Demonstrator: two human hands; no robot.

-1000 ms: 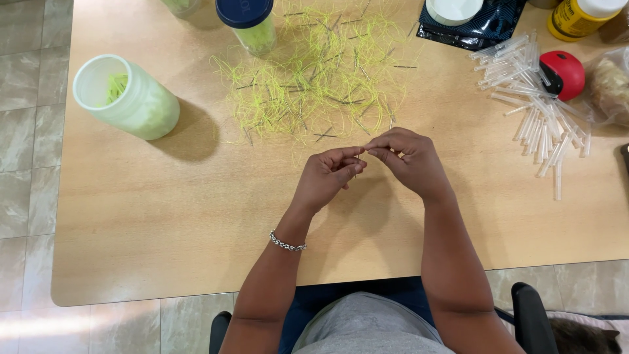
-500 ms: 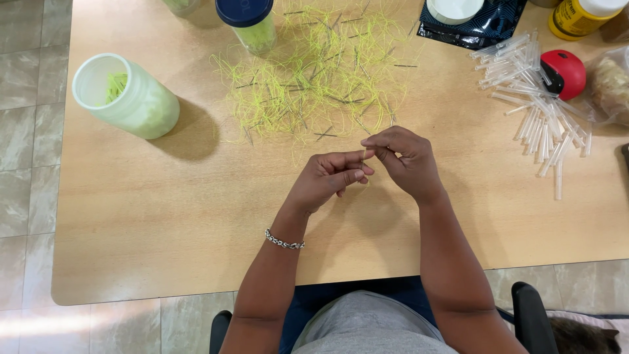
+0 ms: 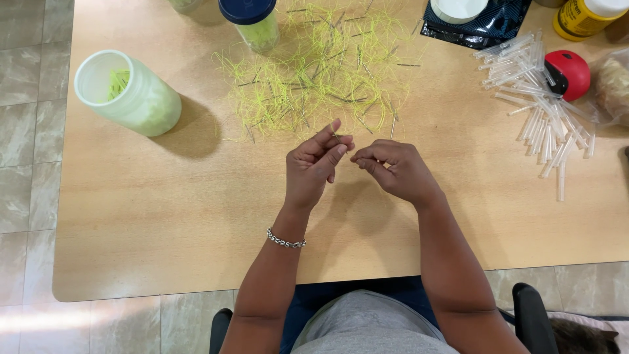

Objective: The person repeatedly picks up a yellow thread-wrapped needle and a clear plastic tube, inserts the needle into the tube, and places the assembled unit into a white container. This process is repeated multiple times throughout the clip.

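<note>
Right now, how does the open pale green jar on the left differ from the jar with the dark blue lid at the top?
The open jar has no lid, while the blue-lidded jar is capped. The open jar stands alone toward the table's left edge; the blue-lidded jar sits at the far edge, touching the yellow-green thread pile. The open jar looks wider; the blue-lidded jar is partly cut off by the frame. Both are translucent and hold yellow-green material.

pinched item between left hand (image 3: 314,167) and right hand (image 3: 393,169): too small to tell | yellow bottle (image 3: 586,16), blue-lidded jar (image 3: 252,23): cut off at top edge
</note>
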